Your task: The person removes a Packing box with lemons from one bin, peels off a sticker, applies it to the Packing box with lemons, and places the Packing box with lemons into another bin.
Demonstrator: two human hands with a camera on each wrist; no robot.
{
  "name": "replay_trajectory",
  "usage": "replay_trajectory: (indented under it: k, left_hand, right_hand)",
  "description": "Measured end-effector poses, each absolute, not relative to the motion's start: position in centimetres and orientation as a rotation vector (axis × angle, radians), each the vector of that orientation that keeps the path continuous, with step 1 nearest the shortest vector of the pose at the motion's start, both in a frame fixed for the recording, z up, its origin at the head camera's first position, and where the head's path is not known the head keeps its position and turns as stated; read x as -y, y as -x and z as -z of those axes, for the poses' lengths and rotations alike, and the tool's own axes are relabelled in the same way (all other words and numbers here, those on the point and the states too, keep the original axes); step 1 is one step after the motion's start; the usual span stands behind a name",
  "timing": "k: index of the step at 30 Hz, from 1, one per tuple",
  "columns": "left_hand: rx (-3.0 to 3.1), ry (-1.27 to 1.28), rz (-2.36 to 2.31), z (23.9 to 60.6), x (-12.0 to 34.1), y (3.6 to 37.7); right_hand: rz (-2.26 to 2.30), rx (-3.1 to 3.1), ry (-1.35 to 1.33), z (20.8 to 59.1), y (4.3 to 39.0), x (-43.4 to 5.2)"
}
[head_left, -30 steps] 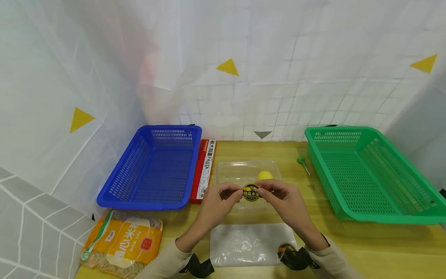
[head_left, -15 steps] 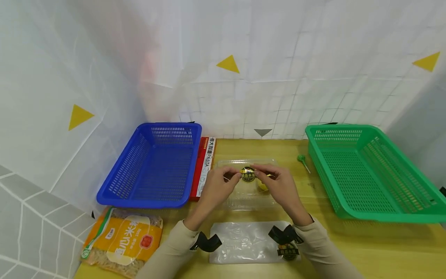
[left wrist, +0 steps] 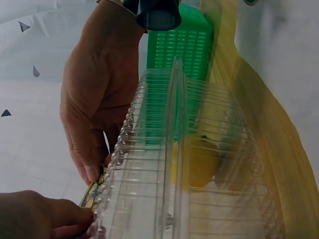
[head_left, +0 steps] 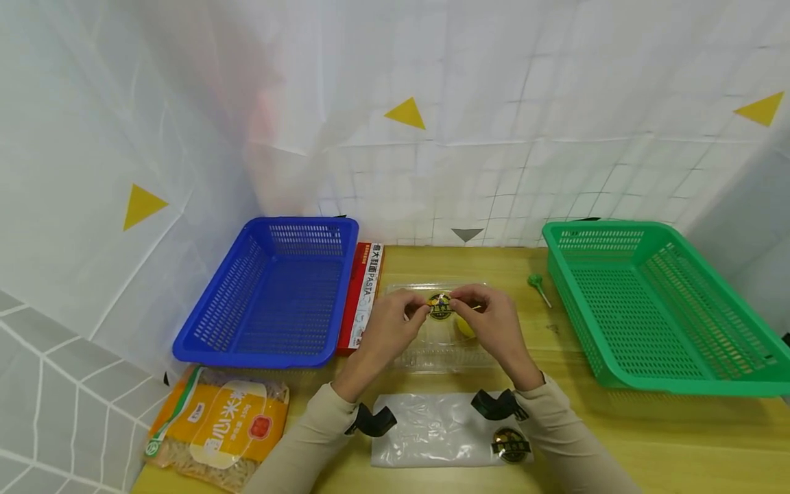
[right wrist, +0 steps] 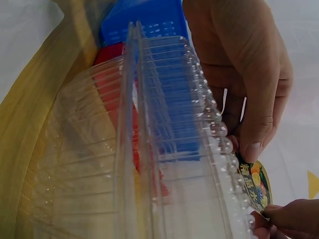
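Holding clear ribbed clamshell box (head_left: 441,339), round sticker (head_left: 439,307)

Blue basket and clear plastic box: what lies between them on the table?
In the head view, a red pasta box lies between the blue basket and the clear plastic box, against the basket's right side.

The worktop (head_left: 617,439) is of yellow wood. On it, at the far left, stands a blue basket (head_left: 278,295), and a red pasta box (head_left: 364,295) lies just beside its right side. A green basket (head_left: 654,302) stands at the right, with a small green lollipop (head_left: 535,285) near its left side. In the middle is a clear plastic box (head_left: 441,339). At the near edge lie a clear plastic bag (head_left: 432,429) and, to the left, an orange noodle packet (head_left: 219,429).
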State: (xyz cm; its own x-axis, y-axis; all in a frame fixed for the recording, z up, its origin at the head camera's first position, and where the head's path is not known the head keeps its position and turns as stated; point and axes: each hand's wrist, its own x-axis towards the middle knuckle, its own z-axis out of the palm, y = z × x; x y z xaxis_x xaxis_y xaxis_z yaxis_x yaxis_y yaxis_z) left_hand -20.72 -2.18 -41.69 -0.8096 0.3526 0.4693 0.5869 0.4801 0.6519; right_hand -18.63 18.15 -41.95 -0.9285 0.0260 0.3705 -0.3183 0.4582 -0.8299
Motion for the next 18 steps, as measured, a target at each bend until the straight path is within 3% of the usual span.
replay_trajectory:
  k: [18]
  left_hand:
    - [2.540, 0.709, 1.018, 42.6, 1.8, 20.6]
  right_hand:
    - [-1.237, 2.416, -0.303, 43.2, 19.1, -17.7]
